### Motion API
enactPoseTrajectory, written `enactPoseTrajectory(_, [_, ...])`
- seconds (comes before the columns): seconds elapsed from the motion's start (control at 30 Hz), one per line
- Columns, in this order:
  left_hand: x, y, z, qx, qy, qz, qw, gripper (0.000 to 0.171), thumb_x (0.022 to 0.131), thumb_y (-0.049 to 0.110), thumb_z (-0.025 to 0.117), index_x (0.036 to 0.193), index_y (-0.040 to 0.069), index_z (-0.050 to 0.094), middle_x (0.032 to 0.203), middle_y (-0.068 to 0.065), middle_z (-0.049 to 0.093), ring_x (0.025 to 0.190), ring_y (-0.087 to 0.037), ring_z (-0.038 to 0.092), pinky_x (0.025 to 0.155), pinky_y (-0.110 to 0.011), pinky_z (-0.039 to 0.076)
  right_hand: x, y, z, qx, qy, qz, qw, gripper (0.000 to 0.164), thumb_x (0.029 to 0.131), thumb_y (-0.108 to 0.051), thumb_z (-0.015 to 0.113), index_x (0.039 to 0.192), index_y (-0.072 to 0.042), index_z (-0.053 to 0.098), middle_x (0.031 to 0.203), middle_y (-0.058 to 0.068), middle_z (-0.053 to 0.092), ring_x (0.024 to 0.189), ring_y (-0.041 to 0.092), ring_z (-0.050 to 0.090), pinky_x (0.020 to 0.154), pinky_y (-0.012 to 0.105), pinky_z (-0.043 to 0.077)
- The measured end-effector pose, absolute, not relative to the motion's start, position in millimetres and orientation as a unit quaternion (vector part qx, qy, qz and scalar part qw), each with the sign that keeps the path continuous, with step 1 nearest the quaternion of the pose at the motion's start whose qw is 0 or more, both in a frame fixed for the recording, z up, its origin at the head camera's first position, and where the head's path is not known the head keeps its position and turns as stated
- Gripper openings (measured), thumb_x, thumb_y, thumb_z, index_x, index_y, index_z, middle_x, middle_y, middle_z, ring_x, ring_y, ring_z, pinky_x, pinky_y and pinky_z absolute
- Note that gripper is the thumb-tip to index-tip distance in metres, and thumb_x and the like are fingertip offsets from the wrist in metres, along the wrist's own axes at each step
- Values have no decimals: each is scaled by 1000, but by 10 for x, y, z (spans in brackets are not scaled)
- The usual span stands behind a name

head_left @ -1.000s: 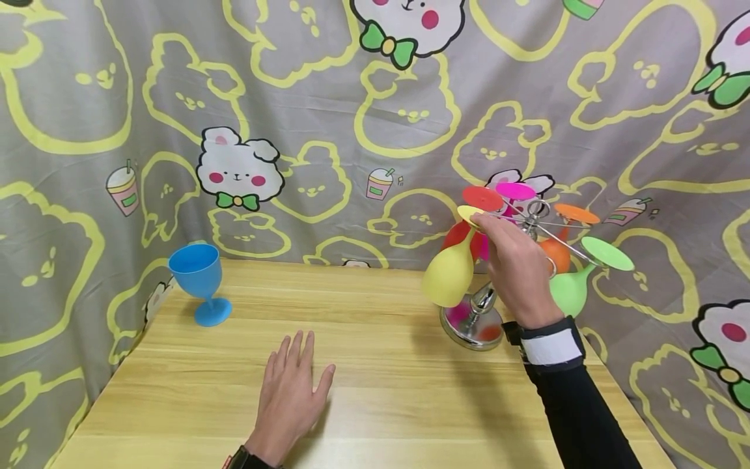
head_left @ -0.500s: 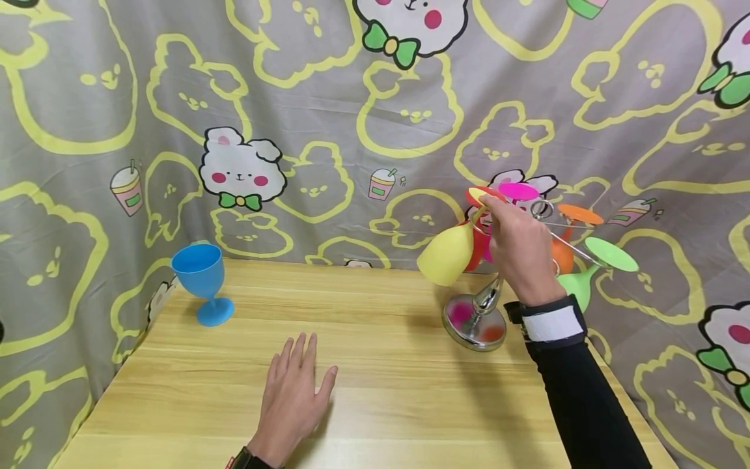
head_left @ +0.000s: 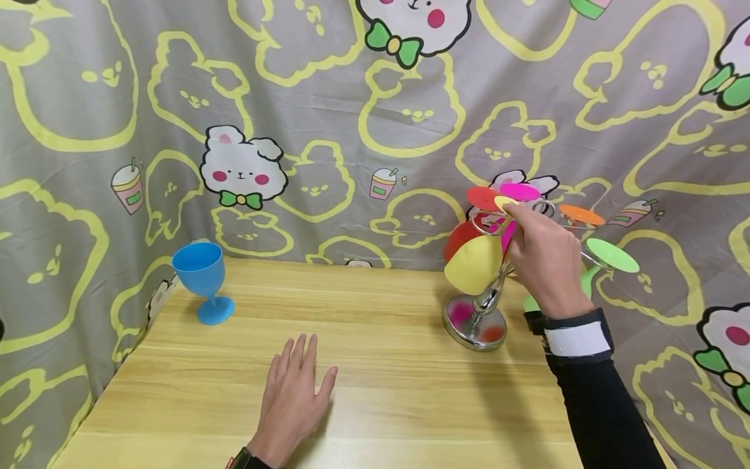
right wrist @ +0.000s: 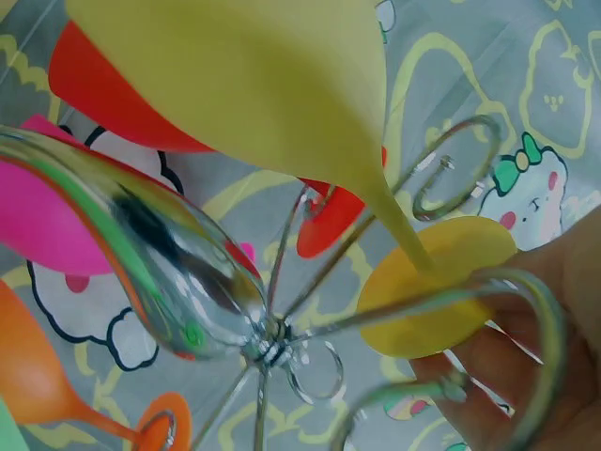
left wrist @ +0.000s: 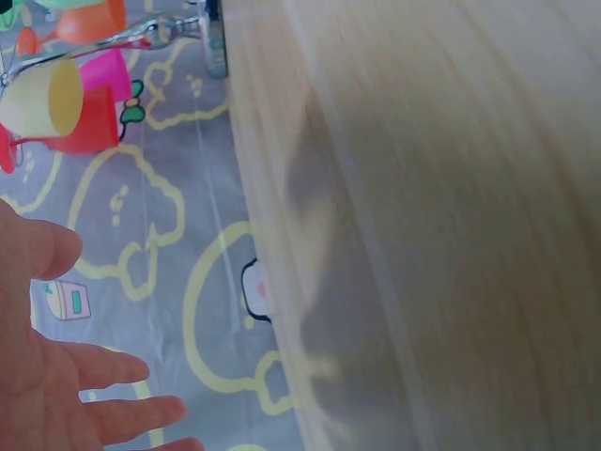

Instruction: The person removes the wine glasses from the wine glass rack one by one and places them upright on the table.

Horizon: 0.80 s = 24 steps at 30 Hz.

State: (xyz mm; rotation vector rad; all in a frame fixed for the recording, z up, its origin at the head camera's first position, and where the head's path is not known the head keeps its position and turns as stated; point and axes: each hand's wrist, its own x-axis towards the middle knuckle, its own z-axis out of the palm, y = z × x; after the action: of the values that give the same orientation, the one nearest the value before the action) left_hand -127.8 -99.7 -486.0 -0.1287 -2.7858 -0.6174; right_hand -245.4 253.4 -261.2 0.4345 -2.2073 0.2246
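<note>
My right hand (head_left: 546, 260) pinches the foot of a yellow goblet (head_left: 473, 266), which hangs upside down and tilted, bowl toward the left. The goblet overlaps a chrome glass rack (head_left: 474, 322) in the head view. In the right wrist view, the yellow foot (right wrist: 437, 287) lies between the rack's curled wire arms, with fingers (right wrist: 507, 362) at its edge. Upside-down goblets hang around the rack: red (head_left: 457, 242), magenta (head_left: 519, 191), orange (head_left: 582, 214) and green (head_left: 612, 255). My left hand (head_left: 295, 397) is held over the table, fingers straight and thumb apart, holding nothing.
A blue goblet (head_left: 200, 270) stands upright at the back left of the wooden table (head_left: 351, 312). Behind and beside the table hangs a grey curtain (head_left: 328, 117) with cartoon prints. The rack's round base stands at the back right.
My right hand has lifted the yellow goblet, then carried it right, further in toward the rack's middle. Its bowl now tilts more. My left hand has stayed in place.
</note>
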Motion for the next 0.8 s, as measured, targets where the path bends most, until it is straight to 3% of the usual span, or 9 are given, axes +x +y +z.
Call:
enactPoseTrajectory(0.2, [-1272,-1001,-4862,-45,-965,-213,144,73,102,52,47,153,0,37,154,-24,38,145,-44,29,116,-63,22,-2268,2534,-2584,196,-867,69,452,38,93,1,48,122,-6,71,64,11,56,46,21,32,41,34,21])
enactPoseTrajectory(0.33, [-1273,-997,-4860,-47,-965,-214,145,73,102,52,47,153,0,37,154,-24,38,144,-44,30,116,-64,23,-2113,2480,-2538,217,-855,70,466,30,93,-1,57,119,-4,72,78,16,69,50,28,50,41,34,29])
enactPoseTrajectory(0.4, [-1274,-993,-4856,-49,-964,-218,145,74,102,52,46,153,0,36,155,-25,37,144,-45,30,116,-64,23,-2036,2443,-2518,225,-847,78,476,28,93,-2,62,118,-4,73,88,18,74,49,27,52,40,33,28])
enactPoseTrajectory(0.5, [-1275,-985,-4847,-52,-962,-225,148,74,103,52,46,153,-1,35,155,-25,37,144,-45,30,115,-64,23,-1925,2398,-2504,229,-843,97,477,27,92,-3,66,118,-4,74,95,17,75,41,14,38,41,27,21])
enactPoseTrajectory(0.57, [-1271,-980,-4840,-54,-959,-232,153,73,103,51,46,153,-1,35,155,-25,37,144,-45,31,116,-63,24,-1858,2374,-2519,227,-845,122,469,28,90,-2,69,117,-3,74,94,17,75,41,3,23,41,25,14])
enactPoseTrajectory(0.63, [-1267,-975,-4834,-57,-956,-239,161,71,103,48,47,152,-2,35,155,-25,37,144,-44,31,116,-61,25,-1792,2352,-2554,226,-848,153,454,29,88,0,71,117,-3,74,96,17,75,42,-2,16,41,21,13])
enactPoseTrajectory(0.7, [-1265,-968,-4827,-59,-952,-248,170,69,103,45,48,152,-3,36,155,-24,36,144,-43,32,117,-59,25,-1740,2320,-2621,225,-849,195,436,30,87,2,73,116,-3,74,96,16,75,45,-7,35,41,11,19])
enactPoseTrajectory(0.77, [-1267,-963,-4822,-62,-948,-257,175,68,104,43,48,152,-4,35,156,-24,36,144,-42,32,117,-57,25,-1702,2286,-2730,226,-851,236,410,31,86,5,72,117,-3,73,95,15,76,55,-2,56,47,2,32])
enactPoseTrajectory(0.8, [-1269,-960,-4821,-63,-947,-261,176,68,104,43,48,152,-4,35,156,-23,35,144,-41,31,118,-57,25,-1686,2268,-2801,225,-854,260,390,31,87,5,72,117,-4,73,94,14,76,58,1,61,47,3,36])
